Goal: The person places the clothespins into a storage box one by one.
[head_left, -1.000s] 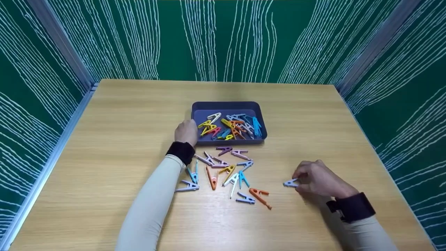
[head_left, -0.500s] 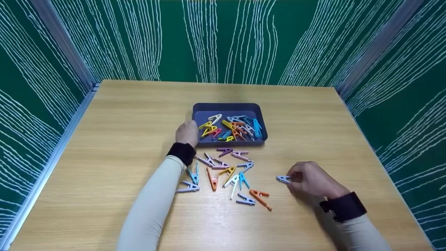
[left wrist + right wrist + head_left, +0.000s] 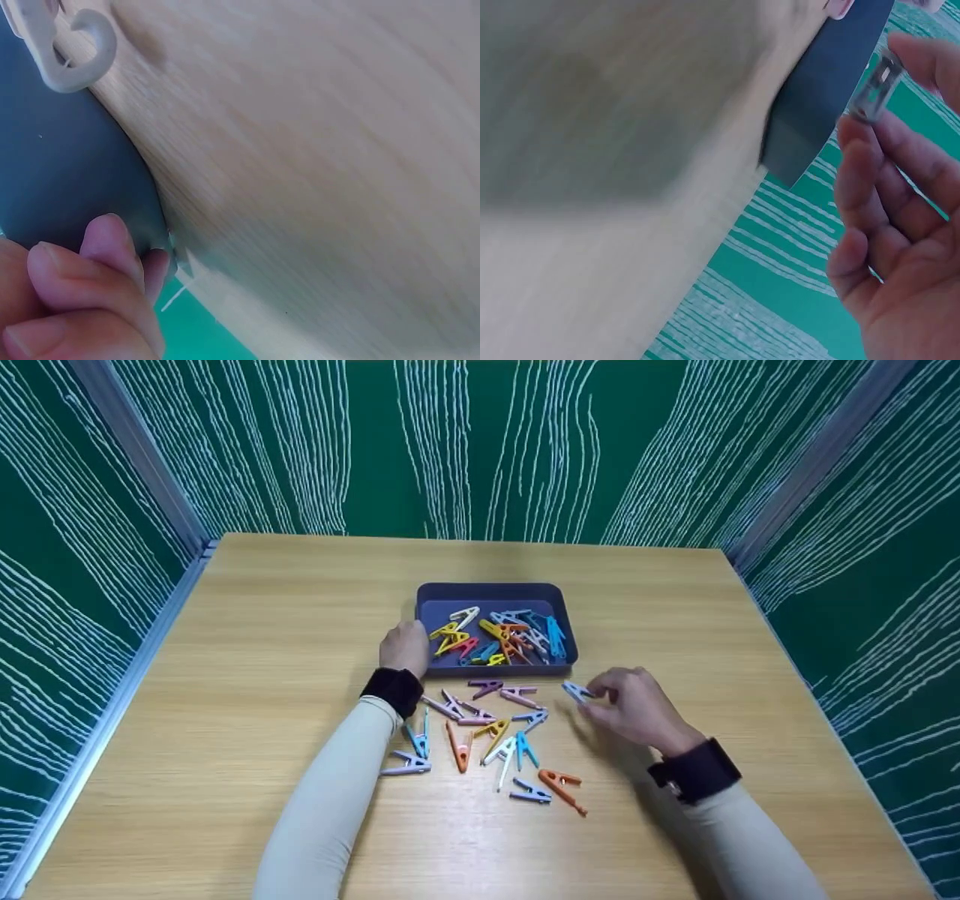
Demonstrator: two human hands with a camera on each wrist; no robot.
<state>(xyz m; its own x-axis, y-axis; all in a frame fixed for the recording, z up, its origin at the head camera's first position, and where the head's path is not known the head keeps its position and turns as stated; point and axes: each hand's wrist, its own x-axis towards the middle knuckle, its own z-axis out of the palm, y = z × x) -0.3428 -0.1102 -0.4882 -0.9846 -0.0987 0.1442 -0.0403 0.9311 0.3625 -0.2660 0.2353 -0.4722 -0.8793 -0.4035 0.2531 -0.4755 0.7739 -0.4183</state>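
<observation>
A dark tray (image 3: 491, 669) holds several clothespins in many colours. At its left side my left hand (image 3: 403, 649) grips the wall; in the left wrist view the curled fingers (image 3: 82, 300) lie against the tray's dark side (image 3: 75, 157). My right hand (image 3: 637, 709) is off the tray's front right corner, pinching a light blue clothespin (image 3: 576, 692) between thumb and fingertips. In the right wrist view the pinched clothespin (image 3: 877, 86) shows end-on with its metal spring, while the other fingers are loosely bent.
Several loose clothespins lie in front of the tray, among them a purple one (image 3: 486, 687), a yellow one (image 3: 493, 731), a white one (image 3: 504, 751) and an orange one (image 3: 562, 790). Green walls with white lines (image 3: 517, 450) enclose the wooden table (image 3: 300, 592).
My right hand has carried the light blue clothespin leftward and away from me, from the table's right part to near the tray. The left hand has stayed at the tray.
</observation>
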